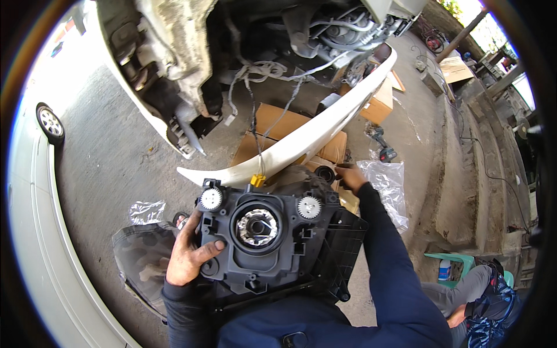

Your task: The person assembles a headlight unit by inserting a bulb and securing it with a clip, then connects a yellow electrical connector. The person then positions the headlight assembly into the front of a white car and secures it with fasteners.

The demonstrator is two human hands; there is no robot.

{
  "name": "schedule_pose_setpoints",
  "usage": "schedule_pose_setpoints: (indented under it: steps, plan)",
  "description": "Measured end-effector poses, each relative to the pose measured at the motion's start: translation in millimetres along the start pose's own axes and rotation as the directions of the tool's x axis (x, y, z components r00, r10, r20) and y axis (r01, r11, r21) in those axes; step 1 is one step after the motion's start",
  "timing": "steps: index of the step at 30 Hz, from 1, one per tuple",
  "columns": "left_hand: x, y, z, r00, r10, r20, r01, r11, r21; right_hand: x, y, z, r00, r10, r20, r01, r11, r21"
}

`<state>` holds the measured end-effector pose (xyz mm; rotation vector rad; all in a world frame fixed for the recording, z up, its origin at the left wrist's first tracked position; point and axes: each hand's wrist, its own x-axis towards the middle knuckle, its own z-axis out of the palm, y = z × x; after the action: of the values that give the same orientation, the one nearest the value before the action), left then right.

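My left hand (pixel 188 255) grips the side of a black headlamp housing (pixel 255 272), its thumb on the back face. The housing has two white toothed wheels (pixel 211 199), a round opening with a silvery interior (pixel 256 227) and a yellow connector (pixel 258 180) at its top, near hanging wires (pixel 253 116). My right hand (pixel 351 177) is out beyond the housing's right edge, fingers curled at the edge of a black round cap (pixel 325 173) over cardboard. Camouflage cloth (pixel 139 261) lies beneath the housing at left.
A partly dismantled car front (pixel 174 58) stands ahead, with a white bumper (pixel 313 127), cardboard (pixel 278 119), a drill (pixel 383 148) and plastic bag (pixel 383 191). A white car (pixel 35 203) is at left. Steps (pixel 464 174) and another seated person's leg (pixel 458 293) are at right.
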<state>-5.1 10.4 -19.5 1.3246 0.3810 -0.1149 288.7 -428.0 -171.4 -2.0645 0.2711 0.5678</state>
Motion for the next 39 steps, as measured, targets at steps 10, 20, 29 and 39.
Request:
schedule_pose_setpoints:
  steps: [10, 20, 29, 39]
  plan:
    - [-2, 16, 4, 0.998, 0.061, 0.029, -0.064, 0.993, 0.104, -239, -153, -44, 0.67, -0.73, 0.135, 0.703, 0.682, 0.203]
    - [-34, 33, 18, 0.983, 0.184, -0.004, -0.179, 0.958, 0.222, -291, -208, 67, 0.213, -0.864, 0.456, 0.947, 0.069, -0.312]
    - [-35, 68, 22, 0.981, 0.19, 0.023, -0.174, 0.83, 0.529, -283, -180, 99, 0.316, -0.916, 0.246, 0.853, 0.162, -0.496]
    - [-48, 85, 57, 0.742, 0.639, 0.202, -0.508, 0.34, 0.791, -274, -157, 104, 0.306, -0.946, 0.104, 0.84, 0.217, -0.497]
